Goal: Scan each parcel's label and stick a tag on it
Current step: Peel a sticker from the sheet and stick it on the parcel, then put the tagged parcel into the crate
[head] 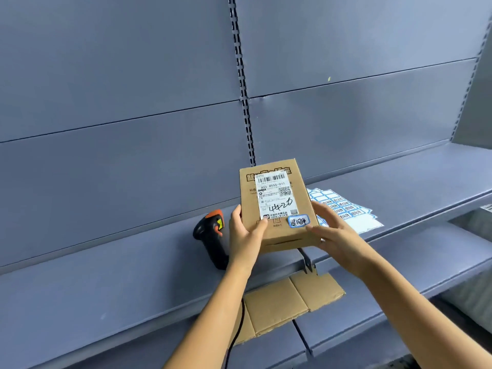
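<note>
While both hands hold it at the centre of the frame, the parcel (pixel 247 203) hangs above a grey shelf (pixel 106 275), top face up. Its white label (pixel 275 197) shows a barcode, "855 8555-011", a QR code and a black handwritten scrawl starting "44-2". A blue-edged tag (pixel 298 221) with handwritten Chinese sits at the label's lower right corner. The left hand (pixel 243 235) grips the left edge, thumb on top. The right hand (pixel 336 235) clasps the right edge, thumb just beside the tag. A black-and-orange scanner (pixel 211 235) lies left of the parcel, tag sheets (pixel 346 209) right of it, and flat cardboard (pixel 287 302) below.
</note>
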`<action>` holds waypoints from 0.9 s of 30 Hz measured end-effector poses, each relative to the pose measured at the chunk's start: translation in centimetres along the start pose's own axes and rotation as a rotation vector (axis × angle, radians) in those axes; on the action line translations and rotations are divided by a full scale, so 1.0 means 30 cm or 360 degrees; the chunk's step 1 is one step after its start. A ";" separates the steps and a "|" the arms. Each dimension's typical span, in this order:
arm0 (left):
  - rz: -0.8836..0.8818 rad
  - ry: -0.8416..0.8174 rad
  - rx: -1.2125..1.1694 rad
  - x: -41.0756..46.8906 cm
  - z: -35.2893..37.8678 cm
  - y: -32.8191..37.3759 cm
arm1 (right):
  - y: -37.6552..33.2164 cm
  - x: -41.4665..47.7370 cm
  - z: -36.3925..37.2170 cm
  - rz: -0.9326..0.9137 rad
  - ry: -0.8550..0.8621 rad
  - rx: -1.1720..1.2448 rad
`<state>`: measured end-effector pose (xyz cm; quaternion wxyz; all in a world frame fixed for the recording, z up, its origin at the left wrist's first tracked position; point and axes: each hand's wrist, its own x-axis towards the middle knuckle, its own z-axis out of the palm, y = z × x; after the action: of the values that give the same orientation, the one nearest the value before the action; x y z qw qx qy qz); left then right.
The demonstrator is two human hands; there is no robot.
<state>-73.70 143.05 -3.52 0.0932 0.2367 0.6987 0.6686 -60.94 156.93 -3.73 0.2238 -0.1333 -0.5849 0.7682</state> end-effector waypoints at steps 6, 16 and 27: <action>0.0107 -0.0337 -0.0063 -0.237 0.011 0.017 | 0.042 -0.325 -0.019 -0.0140 0.0184 0.0097; -0.0132 -0.1094 0.0020 -0.715 0.186 -0.130 | 0.197 -1.112 -0.217 -0.0160 0.1028 0.0243; -0.0169 -0.1685 0.0393 -0.994 0.446 -0.220 | 0.250 -1.560 -0.423 -0.0038 0.1584 0.0349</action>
<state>-43.13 141.41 -16.72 0.4375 0.5146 0.6405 0.3655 -15.98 142.58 -17.13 0.4967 -0.4523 -0.3248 0.6657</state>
